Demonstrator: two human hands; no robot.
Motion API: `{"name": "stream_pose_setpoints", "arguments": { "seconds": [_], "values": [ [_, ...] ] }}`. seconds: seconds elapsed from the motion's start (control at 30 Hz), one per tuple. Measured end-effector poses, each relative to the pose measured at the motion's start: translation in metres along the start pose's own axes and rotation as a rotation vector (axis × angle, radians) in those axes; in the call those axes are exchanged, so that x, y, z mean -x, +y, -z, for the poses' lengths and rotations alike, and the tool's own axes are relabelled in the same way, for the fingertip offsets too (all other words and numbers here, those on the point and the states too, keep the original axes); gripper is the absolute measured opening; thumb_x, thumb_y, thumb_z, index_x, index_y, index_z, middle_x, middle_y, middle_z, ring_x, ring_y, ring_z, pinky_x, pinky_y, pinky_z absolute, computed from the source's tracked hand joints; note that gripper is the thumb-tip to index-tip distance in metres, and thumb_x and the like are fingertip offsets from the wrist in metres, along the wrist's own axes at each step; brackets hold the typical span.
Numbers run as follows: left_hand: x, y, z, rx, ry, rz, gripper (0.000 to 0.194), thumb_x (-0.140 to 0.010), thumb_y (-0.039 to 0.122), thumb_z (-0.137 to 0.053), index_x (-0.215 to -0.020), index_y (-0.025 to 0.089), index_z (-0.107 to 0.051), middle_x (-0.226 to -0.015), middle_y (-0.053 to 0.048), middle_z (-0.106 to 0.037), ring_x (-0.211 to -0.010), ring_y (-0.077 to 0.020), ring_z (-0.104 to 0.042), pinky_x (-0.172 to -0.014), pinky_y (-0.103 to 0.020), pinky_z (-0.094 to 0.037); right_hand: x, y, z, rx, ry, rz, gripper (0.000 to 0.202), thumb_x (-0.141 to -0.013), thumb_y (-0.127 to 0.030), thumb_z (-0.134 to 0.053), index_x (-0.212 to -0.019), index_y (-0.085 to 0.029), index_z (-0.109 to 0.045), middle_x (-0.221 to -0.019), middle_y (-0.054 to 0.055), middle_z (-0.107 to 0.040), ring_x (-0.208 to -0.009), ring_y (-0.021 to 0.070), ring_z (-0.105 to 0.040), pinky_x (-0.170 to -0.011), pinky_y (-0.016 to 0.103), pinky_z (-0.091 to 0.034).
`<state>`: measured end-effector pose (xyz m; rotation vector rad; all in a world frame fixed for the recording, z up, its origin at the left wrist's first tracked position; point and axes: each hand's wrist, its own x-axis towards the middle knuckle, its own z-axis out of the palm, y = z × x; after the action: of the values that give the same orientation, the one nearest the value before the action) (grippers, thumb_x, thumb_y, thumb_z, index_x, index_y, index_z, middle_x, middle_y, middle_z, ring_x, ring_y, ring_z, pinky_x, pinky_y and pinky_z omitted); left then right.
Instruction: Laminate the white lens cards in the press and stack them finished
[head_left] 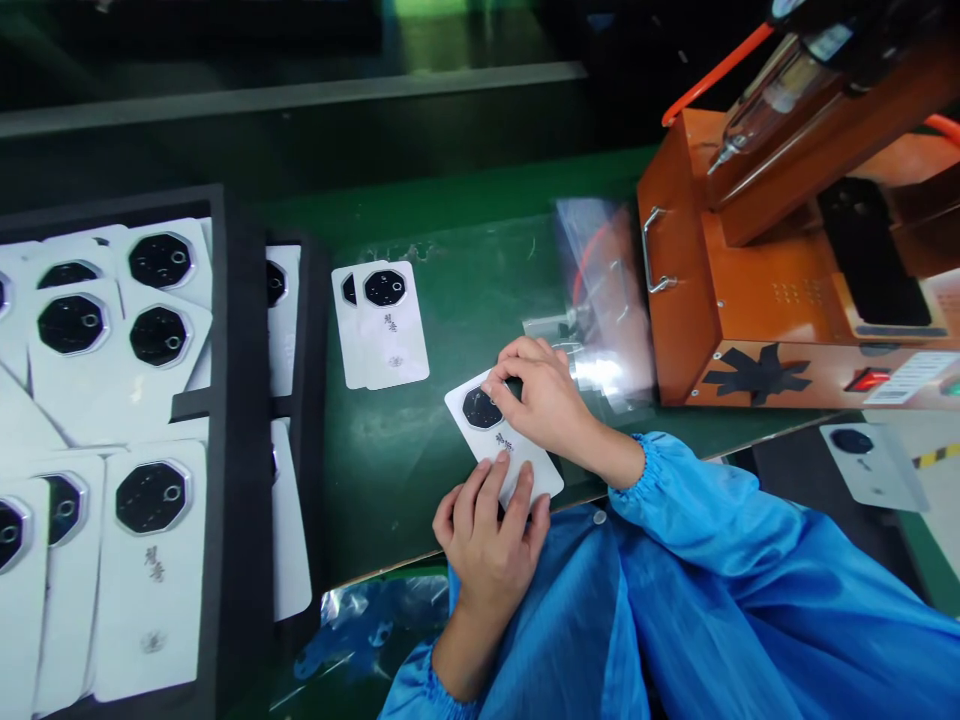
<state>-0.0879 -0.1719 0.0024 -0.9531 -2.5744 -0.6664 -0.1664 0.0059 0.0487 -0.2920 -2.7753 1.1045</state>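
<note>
On the green table [375,480], a white panel [496,436]
Left hand [491,535] lies loosely spread on it; right hand [546,396] curls at its black window [480,408], hold unclear.

The white panel [484,438] looks smooth — the blue sleeve [712,505], shiny cloth.
</note>
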Motion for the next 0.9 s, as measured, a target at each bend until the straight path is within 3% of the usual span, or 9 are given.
{"name": "stream_pose_setpoints", "arguments": {
  "seconds": [0.23,0.47,0.57,0.67,0.73,0.8,0.87,0.9],
  "values": [
    [0.002,0.0,0.0,0.008,-0.01,0.003,0.041,-0.087,0.036,-0.075,-0.126,0.031,-0.068,-0.132,-0.007,-0.07,-0.122,-0.0293,-0.062,-0.102,-0.046,-0.035,0.0,-0.001,-0.002,0.053,-0.004,-0.025,0.015,-0.093,-0.025,-0.065,-0.081,-0.019,-0.069,-0.103,0.004,-0.065,-0.1,0.0213,-0.053,-0.087,0.038,-0.029],
    [-0.005,0.002,0.003,-0.011,0.033,-0.025,0.035,-0.086,0.032,-0.076,-0.12,0.026,-0.071,-0.127,-0.009,-0.072,-0.118,-0.0283,-0.064,-0.099,-0.044,-0.037,0.003,0.0,-0.002,0.137,0.084,0.042,0.017,-0.092,-0.027,-0.067,-0.078,-0.02,-0.073,-0.097,0.003,-0.067,-0.092,0.0191,-0.052,-0.082,0.037,-0.026],
    [-0.004,0.003,0.005,-0.001,-0.016,-0.039,0.041,-0.087,0.039,-0.075,-0.125,0.024,-0.07,-0.131,-0.012,-0.07,-0.121,-0.0305,-0.062,-0.1,-0.046,-0.037,0.008,0.001,0.006,0.221,0.159,0.116,0.021,-0.097,-0.029,-0.062,-0.084,-0.02,-0.076,-0.096,0.004,-0.065,-0.089,0.0196,-0.051,-0.079,0.038,-0.027],
    [-0.002,0.001,0.011,0.01,-0.09,-0.06,0.053,-0.086,0.048,-0.075,-0.131,0.02,-0.067,-0.137,-0.015,-0.066,-0.125,-0.0337,-0.059,-0.103,-0.049,-0.036,0.021,-0.001,0.028,0.282,0.217,0.195,0.022,-0.1,-0.029,-0.055,-0.099,-0.02,-0.076,-0.103,0.007,-0.066,-0.093,0.0217,-0.052,-0.078,0.038,-0.029],
    [-0.001,-0.005,0.02,0.035,-0.14,-0.099,0.05,-0.089,0.04,-0.074,-0.133,0.02,-0.065,-0.14,-0.013,-0.065,-0.126,-0.0322,-0.059,-0.106,-0.048,-0.036,0.039,-0.002,0.049,0.283,0.129,0.28,0.023,-0.101,-0.029,-0.054,-0.11,-0.018,-0.073,-0.108,0.009,-0.066,-0.097,0.0228,-0.055,-0.079,0.038,-0.034],
    [-0.001,-0.014,0.031,0.079,-0.16,-0.178,0.041,-0.091,0.026,-0.071,-0.131,0.021,-0.066,-0.136,-0.011,-0.068,-0.124,-0.029,-0.06,-0.107,-0.046,-0.036,0.064,-0.004,0.07,0.263,-0.072,0.425,0.03,-0.1,-0.035,-0.057,-0.121,-0.017,-0.068,-0.111,0.009,-0.068,-0.098,0.0221,-0.058,-0.081,0.037,-0.039],
    [-0.007,-0.024,0.04,0.112,-0.109,-0.312,0.035,-0.091,0.019,-0.07,-0.125,0.02,-0.069,-0.125,-0.009,-0.074,-0.116,-0.0257,-0.065,-0.104,-0.043,-0.038,0.09,-0.006,0.084,0.281,-0.239,0.589,0.039,-0.098,-0.041,-0.061,-0.128,-0.016,-0.064,-0.113,0.008,-0.07,-0.098,0.0199,-0.061,-0.082,0.036,-0.044],
    [-0.012,-0.029,0.043,0.127,-0.06,-0.395,0.032,-0.09,0.018,-0.07,-0.122,0.021,-0.071,-0.118,-0.008,-0.076,-0.109,-0.0239,-0.067,-0.101,-0.04,-0.04,0.102,-0.007,0.087,0.317,-0.253,0.653,0.039,-0.098,-0.04,-0.062,-0.128,-0.016,-0.063,-0.113,0.008,-0.071,-0.098,0.0186,-0.063,-0.081,0.035,-0.046]
  ]
}}
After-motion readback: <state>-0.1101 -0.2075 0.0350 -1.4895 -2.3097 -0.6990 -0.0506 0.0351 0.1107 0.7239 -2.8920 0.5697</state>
